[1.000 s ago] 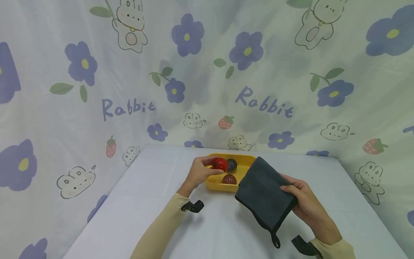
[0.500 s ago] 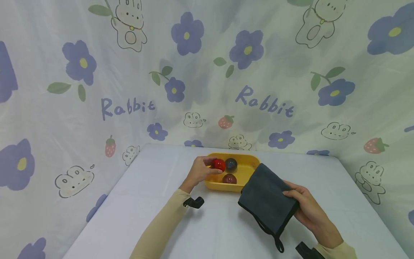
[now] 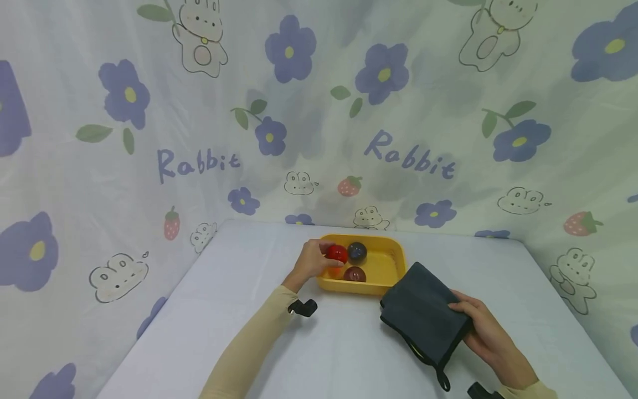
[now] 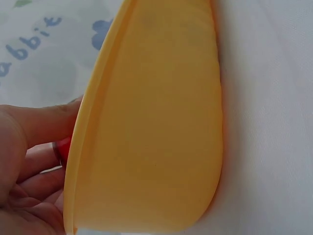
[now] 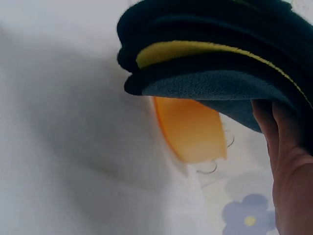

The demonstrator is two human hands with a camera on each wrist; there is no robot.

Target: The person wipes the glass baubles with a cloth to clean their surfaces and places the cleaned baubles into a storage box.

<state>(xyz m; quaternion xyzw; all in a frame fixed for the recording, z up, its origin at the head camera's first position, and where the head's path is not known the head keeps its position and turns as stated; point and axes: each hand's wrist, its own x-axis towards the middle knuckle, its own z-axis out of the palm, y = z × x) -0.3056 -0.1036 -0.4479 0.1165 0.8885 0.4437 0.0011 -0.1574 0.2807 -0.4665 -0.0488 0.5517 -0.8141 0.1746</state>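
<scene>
A yellow tray lies toward the back of the table. My left hand reaches over its left end and holds a shiny red ball between thumb and fingers, low inside the tray. A dark grey ball and a brown ball sit beside it. In the left wrist view the tray wall hides most of the red ball. My right hand grips a folded dark grey cloth with black edging and a hanging loop, in front of the tray's right corner. Yellow shows between the cloth's folds in the right wrist view.
A white-covered table extends around the tray. Behind it hangs a pale curtain printed with flowers and rabbits. Black wrist mounts stick out at the sleeves.
My left hand has lowered the red ball slightly into the tray. My right hand has drawn the cloth right and toward me, uncovering the tray's right end.
</scene>
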